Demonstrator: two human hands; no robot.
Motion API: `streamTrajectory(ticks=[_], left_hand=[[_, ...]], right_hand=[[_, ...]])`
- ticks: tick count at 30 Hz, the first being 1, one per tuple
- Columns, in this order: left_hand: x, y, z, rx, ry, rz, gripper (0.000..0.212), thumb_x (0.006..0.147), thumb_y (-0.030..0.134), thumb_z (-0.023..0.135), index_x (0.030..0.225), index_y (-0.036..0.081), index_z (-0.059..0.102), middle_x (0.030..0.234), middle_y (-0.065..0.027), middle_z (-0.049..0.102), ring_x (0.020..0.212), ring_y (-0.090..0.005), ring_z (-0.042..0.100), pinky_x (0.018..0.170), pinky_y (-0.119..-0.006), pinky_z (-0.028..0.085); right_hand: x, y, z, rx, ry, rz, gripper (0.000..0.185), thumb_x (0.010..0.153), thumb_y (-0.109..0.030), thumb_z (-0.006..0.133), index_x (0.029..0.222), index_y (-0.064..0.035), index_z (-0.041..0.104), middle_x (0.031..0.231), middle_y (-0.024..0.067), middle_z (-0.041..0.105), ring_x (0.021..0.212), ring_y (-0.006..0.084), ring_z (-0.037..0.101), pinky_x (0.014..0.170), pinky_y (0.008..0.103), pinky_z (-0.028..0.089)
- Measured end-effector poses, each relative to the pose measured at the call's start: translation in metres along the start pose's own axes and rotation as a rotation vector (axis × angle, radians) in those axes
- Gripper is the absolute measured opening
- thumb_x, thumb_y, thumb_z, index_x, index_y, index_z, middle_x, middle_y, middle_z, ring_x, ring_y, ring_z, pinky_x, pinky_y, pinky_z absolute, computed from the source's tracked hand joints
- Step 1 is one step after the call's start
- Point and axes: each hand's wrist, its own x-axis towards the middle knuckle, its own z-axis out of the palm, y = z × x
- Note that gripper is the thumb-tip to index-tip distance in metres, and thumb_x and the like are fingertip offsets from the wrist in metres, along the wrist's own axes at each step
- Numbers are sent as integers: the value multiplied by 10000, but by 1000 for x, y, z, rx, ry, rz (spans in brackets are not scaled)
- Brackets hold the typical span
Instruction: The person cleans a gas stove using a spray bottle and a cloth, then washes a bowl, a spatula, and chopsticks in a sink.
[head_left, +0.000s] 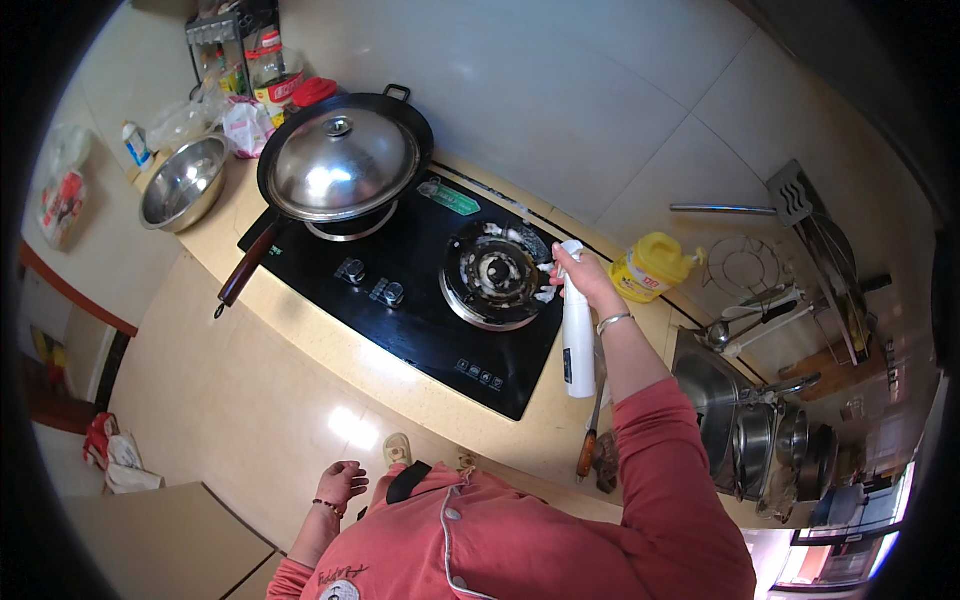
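Note:
My right hand (587, 279) grips the top of a white spray bottle (577, 345), held at the right edge of a black glass gas cooktop (420, 300). Beside the bottle's head is the right burner (496, 276), with white foam on its ring and on the glass around it. On the left burner sits a black wok (424, 135) under a domed metal lid (337, 161), its wooden handle (251, 262) pointing towards the floor. My left hand (345, 481) hangs low in front of me, fingers loosely curled, holding nothing that I can see.
A yellow plastic jug (654, 266) stands against the wall, right of the cooktop. A steel basin (185, 184) rests at the counter's left end. Near the front right lies a wooden-handled tool (589, 454). Farther right are a sink (701, 390) and several metal pots (791, 435).

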Motion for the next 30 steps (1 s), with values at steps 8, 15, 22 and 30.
streamTrajectory(ticks=[8, 15, 22, 30], left_hand=[[1, -8, -2, -23, -1, -1, 251, 834, 194, 547, 1000, 12, 502, 893, -125, 595, 758, -229, 597, 643, -333, 514], [0, -9, 0, -40, 11, 0, 227, 827, 175, 539, 989, 18, 511, 889, -119, 594, 738, -215, 601, 619, -306, 515], [-3, -8, 6, -24, 23, 7, 248, 851, 201, 524, 1009, 10, 509, 917, -124, 590, 768, -217, 593, 636, -317, 513], [1, 14, 26, 74, -48, 17, 246, 839, 198, 536, 1002, 16, 502, 919, -115, 588, 774, -211, 591, 652, -313, 508]], right_hand=[[9, 10, 0, -96, 126, -22, 450, 797, -428, 577, 716, 14, 542, 557, 70, 548, 427, 160, 536, 444, 280, 466], [-33, 3, 0, 94, 30, -75, 365, 845, -346, 541, 919, 12, 550, 818, 79, 603, 747, 155, 609, 478, 262, 476], [-138, 36, 25, 252, 171, -488, 367, 844, -101, 378, 1179, 37, 436, 997, 121, 583, 826, 157, 590, 541, 246, 489], [-190, 73, 56, 202, 154, -718, 536, 660, 78, 599, 1156, -16, 420, 1101, 111, 478, 889, 160, 550, 663, 238, 477]])
